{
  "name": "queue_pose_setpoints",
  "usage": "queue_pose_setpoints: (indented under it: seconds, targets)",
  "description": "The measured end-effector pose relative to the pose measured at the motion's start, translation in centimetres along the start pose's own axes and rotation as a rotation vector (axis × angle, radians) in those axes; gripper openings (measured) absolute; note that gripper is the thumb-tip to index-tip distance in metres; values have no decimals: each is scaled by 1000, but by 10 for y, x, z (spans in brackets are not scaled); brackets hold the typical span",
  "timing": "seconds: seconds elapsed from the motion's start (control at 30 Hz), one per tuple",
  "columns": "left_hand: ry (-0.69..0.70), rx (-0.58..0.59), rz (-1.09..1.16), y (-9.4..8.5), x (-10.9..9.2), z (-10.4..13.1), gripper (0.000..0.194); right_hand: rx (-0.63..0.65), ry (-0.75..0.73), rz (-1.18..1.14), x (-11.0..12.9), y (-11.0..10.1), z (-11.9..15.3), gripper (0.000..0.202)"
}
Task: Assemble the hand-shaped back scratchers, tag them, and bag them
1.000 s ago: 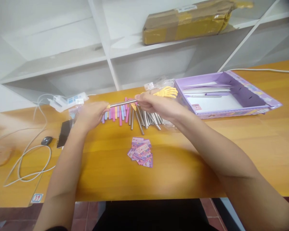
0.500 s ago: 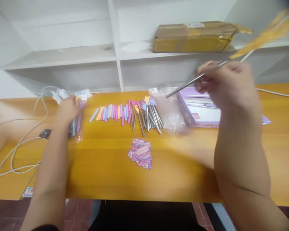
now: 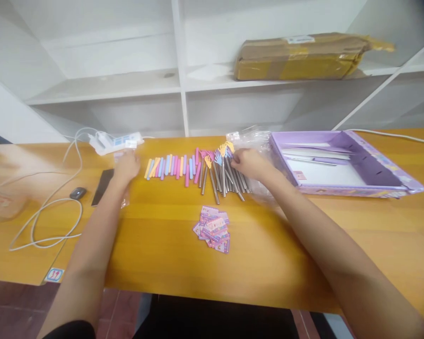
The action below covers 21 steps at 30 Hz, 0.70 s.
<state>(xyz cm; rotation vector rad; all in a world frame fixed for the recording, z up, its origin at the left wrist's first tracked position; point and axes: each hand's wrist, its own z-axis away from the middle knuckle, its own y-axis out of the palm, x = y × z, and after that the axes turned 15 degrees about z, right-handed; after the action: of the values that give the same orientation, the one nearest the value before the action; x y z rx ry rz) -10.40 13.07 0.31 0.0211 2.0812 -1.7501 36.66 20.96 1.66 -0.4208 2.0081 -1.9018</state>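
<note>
Several metal rods with coloured hand-shaped ends (image 3: 223, 176) lie in a pile at the middle of the desk. At the pile's right side is my right hand (image 3: 249, 162), its fingers closed at the hand-shaped ends; what they pinch is hidden. My left hand (image 3: 127, 165) is closed over a clear plastic packet (image 3: 125, 200) left of a row of coloured sticks (image 3: 167, 165); its fingertips are blurred. Pink and purple cards (image 3: 214, 229) lie stacked loosely in front of the rods.
An open purple box (image 3: 374, 190) with papers and a rod stands at the right. Crumpled clear plastic (image 3: 263, 188) lies beside it. At the left are a power strip (image 3: 115, 142), a mouse (image 3: 78, 193), cables and a dark phone (image 3: 101, 186). A taped carton (image 3: 300, 59) rests on the shelf.
My right hand has come down and left to the rod pile; the yellow-ended rod it held in the air is no longer raised. The view has shifted slightly, and my left hand stays near the packet.
</note>
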Motion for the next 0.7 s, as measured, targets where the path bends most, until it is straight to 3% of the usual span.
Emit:
queue_pose_setpoints:
  seconds: [0.13,0.23,0.43,0.7]
  targets:
    - [-56,-38,-94,-14,18,0,53,24,7,86,-1,1,0,31]
    - [-83,-34,-135,-11,23,2,55,58,34,145,0,2,1,44]
    - [-164,-75,-132,-1,20,2,63,72,57,195,-1,-5,5,52]
    - [-166,-130,37,-17,8,4,56,-50,71,144,-5,-37,14,45]
